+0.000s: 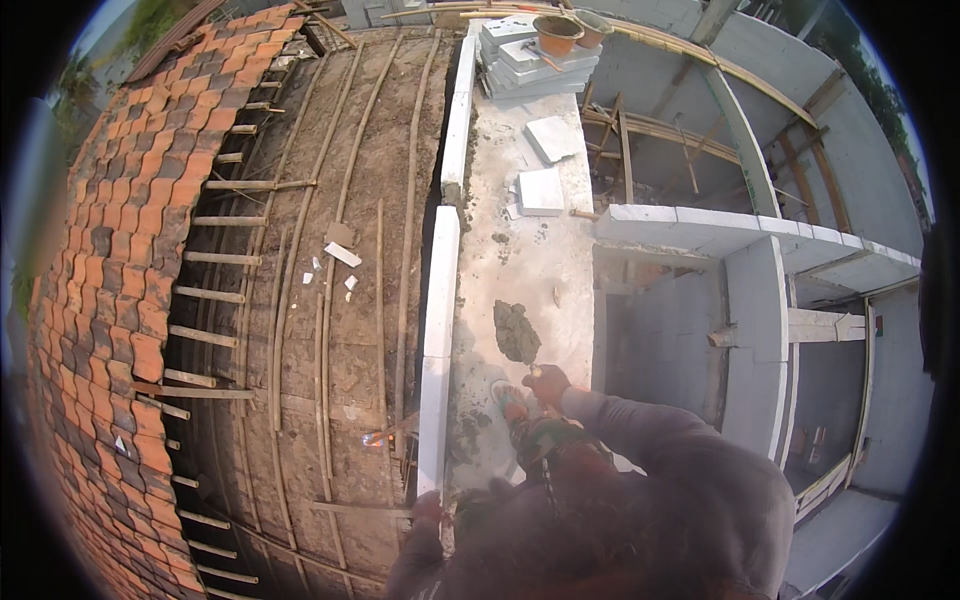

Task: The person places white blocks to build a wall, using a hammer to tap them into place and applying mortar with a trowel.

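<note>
Trowel (534, 368), mortar (517, 330) heaped over its blade above the pale slab (525, 245), judged stiff and front-heavy, best held by its handle, where the right hand (549, 385) is clenched; left hand (428, 507) at the white block edging (437, 310), finger state indeterminable.

Pretty clearly this was an outdoor building site, like, up at roof level. Bare block walls (757, 330) stood on the right around open-topped rooms, with timber (625, 150) inside some of them. A stack of blocks (530, 78) sat at the far end of the slab (520, 270) with two buckets (557, 38) on top, and a mortar-caked trowel (518, 335) was out nearer. Over on the left, a tile roof (140, 240) ended in a row of exposed poles (222, 258).
</note>
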`<state>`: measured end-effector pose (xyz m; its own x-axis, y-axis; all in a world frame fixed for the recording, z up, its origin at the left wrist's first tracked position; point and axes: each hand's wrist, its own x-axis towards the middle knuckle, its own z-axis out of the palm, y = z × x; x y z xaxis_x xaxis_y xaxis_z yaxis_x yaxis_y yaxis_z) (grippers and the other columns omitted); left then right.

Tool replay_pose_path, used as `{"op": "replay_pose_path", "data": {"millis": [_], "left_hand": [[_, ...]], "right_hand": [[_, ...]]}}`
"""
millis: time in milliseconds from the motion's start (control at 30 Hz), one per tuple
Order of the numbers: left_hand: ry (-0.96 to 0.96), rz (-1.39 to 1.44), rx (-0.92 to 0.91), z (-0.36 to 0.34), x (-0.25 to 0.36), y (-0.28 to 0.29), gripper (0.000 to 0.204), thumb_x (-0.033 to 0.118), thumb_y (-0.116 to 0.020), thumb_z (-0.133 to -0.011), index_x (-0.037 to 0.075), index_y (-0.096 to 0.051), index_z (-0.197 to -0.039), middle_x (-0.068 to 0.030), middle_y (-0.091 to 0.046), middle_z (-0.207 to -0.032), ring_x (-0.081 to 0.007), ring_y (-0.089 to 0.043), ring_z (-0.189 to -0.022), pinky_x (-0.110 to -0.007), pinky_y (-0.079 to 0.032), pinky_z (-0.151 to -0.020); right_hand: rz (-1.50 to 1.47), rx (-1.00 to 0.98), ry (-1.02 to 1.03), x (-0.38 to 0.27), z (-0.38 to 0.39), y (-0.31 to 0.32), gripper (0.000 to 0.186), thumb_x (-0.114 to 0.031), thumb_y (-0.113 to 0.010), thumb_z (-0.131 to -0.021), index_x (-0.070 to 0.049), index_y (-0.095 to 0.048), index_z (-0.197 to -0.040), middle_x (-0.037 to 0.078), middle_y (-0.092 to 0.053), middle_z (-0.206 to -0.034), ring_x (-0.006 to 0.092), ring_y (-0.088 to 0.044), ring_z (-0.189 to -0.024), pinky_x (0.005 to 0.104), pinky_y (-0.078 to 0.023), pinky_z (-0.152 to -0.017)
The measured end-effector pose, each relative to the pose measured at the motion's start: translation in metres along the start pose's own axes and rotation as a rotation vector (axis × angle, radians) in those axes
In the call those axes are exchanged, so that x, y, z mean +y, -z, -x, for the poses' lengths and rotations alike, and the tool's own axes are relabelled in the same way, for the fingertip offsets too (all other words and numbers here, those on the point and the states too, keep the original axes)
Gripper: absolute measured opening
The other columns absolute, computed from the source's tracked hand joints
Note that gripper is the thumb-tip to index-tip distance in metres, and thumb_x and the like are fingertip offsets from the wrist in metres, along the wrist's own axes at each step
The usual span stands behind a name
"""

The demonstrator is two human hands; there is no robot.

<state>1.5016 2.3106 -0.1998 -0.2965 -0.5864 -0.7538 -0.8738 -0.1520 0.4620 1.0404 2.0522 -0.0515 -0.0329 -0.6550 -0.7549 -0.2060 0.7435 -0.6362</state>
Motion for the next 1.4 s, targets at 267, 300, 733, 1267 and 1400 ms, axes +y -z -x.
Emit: {"op": "replay_pose_path", "data": {"millis": [267,300,733,1267,1400], "left_hand": [[0.118,0.13,0.182,-0.074,0.093,0.172,0.031,0.034,-0.065,-0.09,0.019,-0.061,-0.117,-0.0046,-0.062,-0.096,-0.0281,-0.065,-0.086,-0.045,-0.053,-0.073],[0.157,0.176,0.204,-0.086,0.099,0.183,0.031,0.035,-0.064,-0.091,0.018,-0.062,-0.118,-0.0054,-0.063,-0.098,-0.0279,-0.065,-0.087,-0.045,-0.053,-0.074],[0.352,0.09,0.123,-0.241,0.149,0.277,0.047,0.044,-0.062,-0.097,0.007,-0.072,-0.124,-0.0142,-0.074,-0.118,-0.0263,-0.072,-0.098,-0.037,-0.056,-0.083],[-0.2,1.664,-0.1,-0.438,0.297,0.591,0.041,0.025,-0.05,-0.103,0.011,-0.048,-0.142,-0.0111,-0.061,-0.132,-0.0277,-0.065,-0.101,-0.041,-0.053,-0.072],[0.605,1.073,0.354,-0.444,0.39,0.538,0.049,0.032,-0.058,-0.1,0.01,-0.049,-0.143,-0.014,-0.064,-0.131,-0.0305,-0.066,-0.102,-0.045,-0.054,-0.076]], "right_hand": [[-0.344,0.114,-0.137,-0.106,0.003,0.126,0.018,-0.016,-0.07,-0.089,-0.008,-0.054,-0.088,0.002,-0.048,-0.065,0.0166,-0.047,-0.048,0.0351,-0.039,-0.042],[-0.37,0.119,-0.119,-0.12,0.002,0.138,0.018,-0.017,-0.071,-0.089,-0.008,-0.055,-0.087,0.002,-0.049,-0.066,0.0159,-0.049,-0.049,0.0353,-0.041,-0.042],[-0.433,0.29,-0.066,-0.229,-0.052,0.304,0.017,-0.016,-0.069,-0.089,-0.004,-0.057,-0.091,0.002,-0.052,-0.066,0.0143,-0.05,-0.045,0.0334,-0.043,-0.038],[-0.535,0.299,-0.091,-0.444,-0.197,0.487,0.016,-0.015,-0.069,-0.088,-0.003,-0.059,-0.091,0.003,-0.054,-0.069,0.0152,-0.052,-0.048,0.0327,-0.046,-0.04],[-0.412,0.309,-0.118,-0.495,-0.262,0.579,0.017,-0.018,-0.067,-0.088,-0.002,-0.06,-0.089,0.006,-0.056,-0.072,0.0177,-0.054,-0.053,0.0344,-0.046,-0.046]]}}
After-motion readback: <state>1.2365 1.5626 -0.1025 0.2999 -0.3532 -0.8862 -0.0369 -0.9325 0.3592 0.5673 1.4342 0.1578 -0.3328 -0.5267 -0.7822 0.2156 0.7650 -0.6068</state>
